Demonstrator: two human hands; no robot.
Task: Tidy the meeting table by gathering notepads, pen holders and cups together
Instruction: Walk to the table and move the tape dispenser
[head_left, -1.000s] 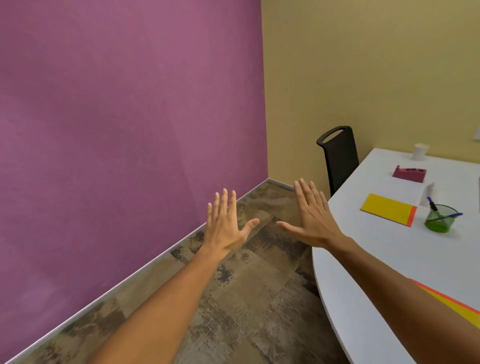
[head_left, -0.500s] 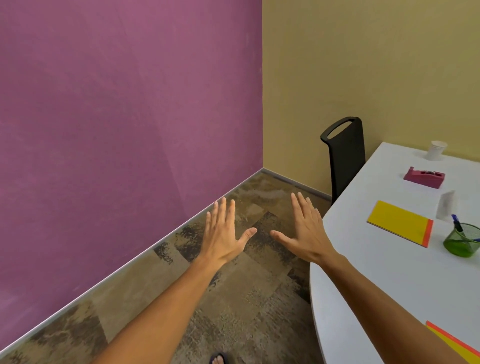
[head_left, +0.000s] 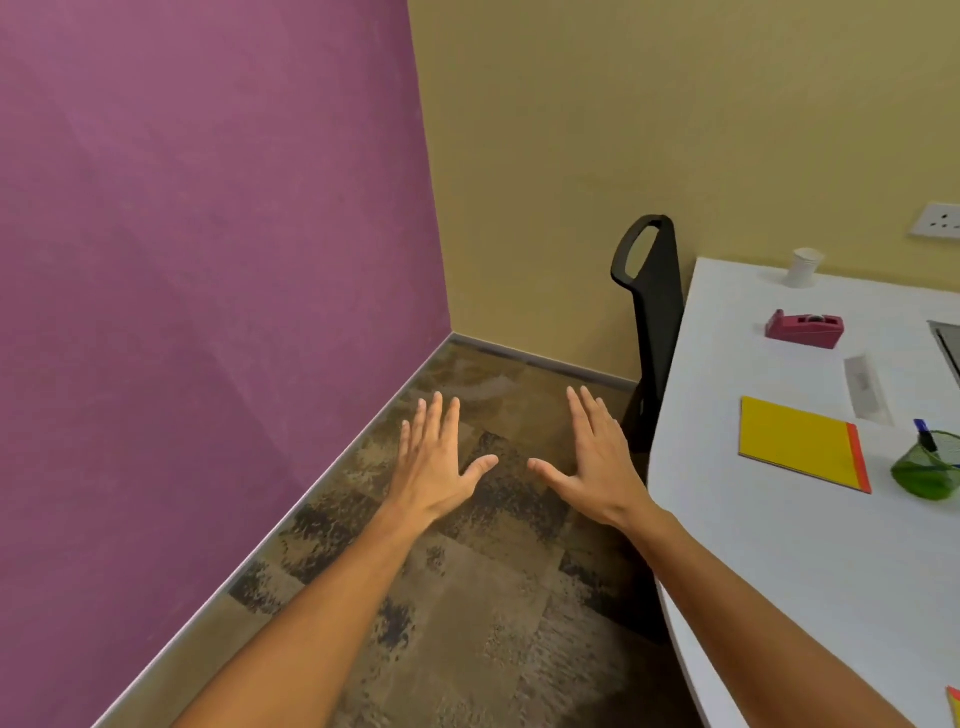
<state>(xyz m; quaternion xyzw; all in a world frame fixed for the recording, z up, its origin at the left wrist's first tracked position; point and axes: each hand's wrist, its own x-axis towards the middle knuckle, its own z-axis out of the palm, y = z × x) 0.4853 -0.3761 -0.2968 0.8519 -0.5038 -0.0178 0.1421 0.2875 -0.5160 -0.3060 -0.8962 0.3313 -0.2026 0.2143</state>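
Note:
My left hand (head_left: 435, 462) and my right hand (head_left: 597, 460) are stretched out flat, palms down, over the carpet left of the white table (head_left: 779, 545); both are empty with fingers straight. On the table lies a yellow notepad (head_left: 797, 448) with an orange edge. A green mesh pen holder (head_left: 927, 467) with a blue pen stands to the right of the notepad, cut by the frame edge. A white paper cup (head_left: 804, 267) stands at the far side near the wall. The corner of a second yellow notepad (head_left: 954, 702) shows at bottom right.
A maroon tape dispenser (head_left: 804, 328) sits beyond the notepad, with a grey cable slot (head_left: 866, 385) in the tabletop nearby. A black chair (head_left: 650, 312) stands against the table's far left edge. A purple wall is on the left, a tan wall with a socket (head_left: 937, 220) ahead.
The view has tilted down and shifted. Both hands have dropped lower and stay spread flat, empty. More of the table's far side and the wall socket now show.

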